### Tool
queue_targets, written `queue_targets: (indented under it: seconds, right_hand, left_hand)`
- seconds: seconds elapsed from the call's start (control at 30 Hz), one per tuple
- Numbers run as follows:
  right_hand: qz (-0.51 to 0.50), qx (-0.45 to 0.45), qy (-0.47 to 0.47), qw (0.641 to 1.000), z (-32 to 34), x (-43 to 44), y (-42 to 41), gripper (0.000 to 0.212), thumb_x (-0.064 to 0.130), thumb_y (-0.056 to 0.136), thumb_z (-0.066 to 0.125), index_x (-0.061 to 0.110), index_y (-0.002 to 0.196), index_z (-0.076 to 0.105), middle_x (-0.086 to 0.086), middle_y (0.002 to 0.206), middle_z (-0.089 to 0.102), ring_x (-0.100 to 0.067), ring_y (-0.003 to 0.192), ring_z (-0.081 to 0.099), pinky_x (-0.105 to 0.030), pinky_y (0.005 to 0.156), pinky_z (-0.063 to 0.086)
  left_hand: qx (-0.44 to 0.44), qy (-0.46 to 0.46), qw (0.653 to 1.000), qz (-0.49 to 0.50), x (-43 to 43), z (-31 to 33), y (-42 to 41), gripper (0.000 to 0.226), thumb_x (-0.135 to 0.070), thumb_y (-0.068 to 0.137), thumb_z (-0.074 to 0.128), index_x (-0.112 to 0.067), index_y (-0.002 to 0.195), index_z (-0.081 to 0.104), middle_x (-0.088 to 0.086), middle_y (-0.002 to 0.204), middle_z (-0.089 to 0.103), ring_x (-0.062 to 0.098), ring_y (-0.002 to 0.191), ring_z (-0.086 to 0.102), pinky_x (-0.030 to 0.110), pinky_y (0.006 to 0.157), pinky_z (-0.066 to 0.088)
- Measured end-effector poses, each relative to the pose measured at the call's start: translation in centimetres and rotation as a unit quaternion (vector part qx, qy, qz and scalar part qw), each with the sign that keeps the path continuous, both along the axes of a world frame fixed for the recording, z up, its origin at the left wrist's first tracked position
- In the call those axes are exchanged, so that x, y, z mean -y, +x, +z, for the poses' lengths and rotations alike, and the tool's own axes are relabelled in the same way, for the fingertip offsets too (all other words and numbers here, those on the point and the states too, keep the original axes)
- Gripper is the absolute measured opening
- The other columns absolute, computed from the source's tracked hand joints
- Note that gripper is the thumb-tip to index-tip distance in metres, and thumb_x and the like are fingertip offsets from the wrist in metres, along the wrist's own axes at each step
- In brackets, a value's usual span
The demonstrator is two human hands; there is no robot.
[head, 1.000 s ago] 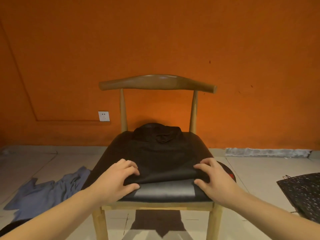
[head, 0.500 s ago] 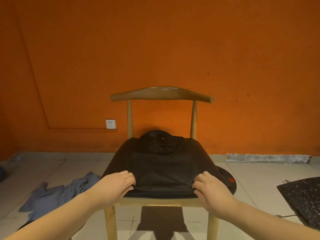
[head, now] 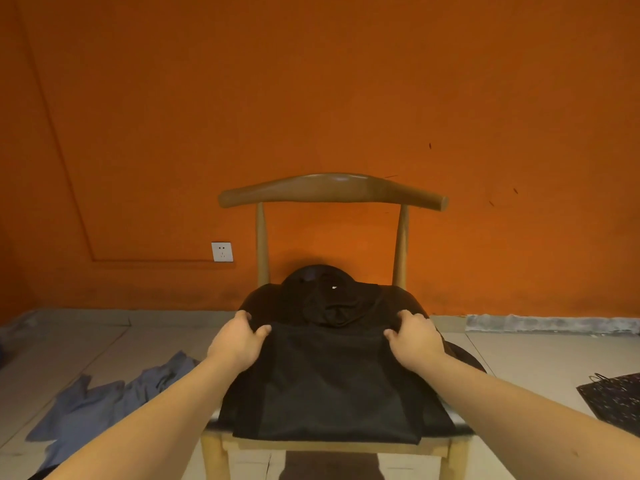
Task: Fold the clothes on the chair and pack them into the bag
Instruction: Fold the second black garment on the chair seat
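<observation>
Pinching folded-over edge of black fabric garment at both ends, left hand and right hand curled onto cloth, mid-seat of wooden chair with black seat. Risk of skewed fold from uneven release; risk of sliding off seat's front edge, given lower layers reaching it. Well apart on floor, right side: dark speckled paper bag.

Your left hand and right hand each pinch the black garment by its folded layer, midway across the seat of the chair. The collar lies at the seat's back edge. A blue garment lies on the floor to the left, and what looks like a speckled bag sits to the right.
</observation>
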State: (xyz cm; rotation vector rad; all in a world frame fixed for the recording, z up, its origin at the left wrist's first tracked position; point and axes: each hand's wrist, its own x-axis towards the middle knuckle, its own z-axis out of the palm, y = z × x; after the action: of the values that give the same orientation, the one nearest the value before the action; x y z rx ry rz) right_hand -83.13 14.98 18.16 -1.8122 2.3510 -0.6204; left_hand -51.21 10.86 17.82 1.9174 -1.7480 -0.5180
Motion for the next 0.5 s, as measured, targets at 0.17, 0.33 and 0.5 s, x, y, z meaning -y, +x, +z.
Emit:
queue_targets:
  seconds: [0.17, 0.33, 0.5]
  right_hand:
    - [-0.020, 0.042, -0.023, 0.999, -1.1, 3.5, -0.5, 0.006, 0.028, 0.097, 0.067, 0.026, 0.091, 0.068, 0.000, 0.099, 0.070, -0.022, 0.097, 0.066, -0.037, 0.085, 0.054]
    - [-0.007, 0.089, -0.008, 0.996, -1.7, 5.2, -1.7, 0.008, 0.027, 0.095, 0.068, 0.025, 0.088, 0.068, 0.005, 0.086, 0.068, -0.016, 0.084, 0.065, -0.035, 0.079, 0.057]
    - [-0.027, 0.143, -0.012, 0.989, 0.0, 10.3, -2.3, 0.011, 0.025, 0.095, 0.064, 0.018, 0.103, 0.069, -0.002, 0.098, 0.065, -0.025, 0.094, 0.064, -0.032, 0.080, 0.051]
  left_hand:
    - [-0.036, -0.022, 0.999, -0.020, 3.5, -0.3, -1.6, 0.011, -0.031, 0.096, 0.068, -0.023, 0.104, 0.068, -0.005, 0.090, 0.070, 0.015, 0.089, 0.065, 0.041, 0.092, 0.056]
    - [0.043, 0.009, 0.997, -0.059, 5.4, -0.6, -1.7, 0.010, -0.040, 0.094, 0.065, -0.030, 0.094, 0.067, -0.007, 0.092, 0.069, 0.013, 0.087, 0.064, 0.040, 0.087, 0.058]
    - [0.031, -0.003, 1.000, -0.004, 9.9, 1.0, -2.8, 0.023, -0.046, 0.094, 0.063, -0.023, 0.099, 0.064, -0.001, 0.099, 0.066, 0.022, 0.095, 0.063, 0.040, 0.088, 0.056]
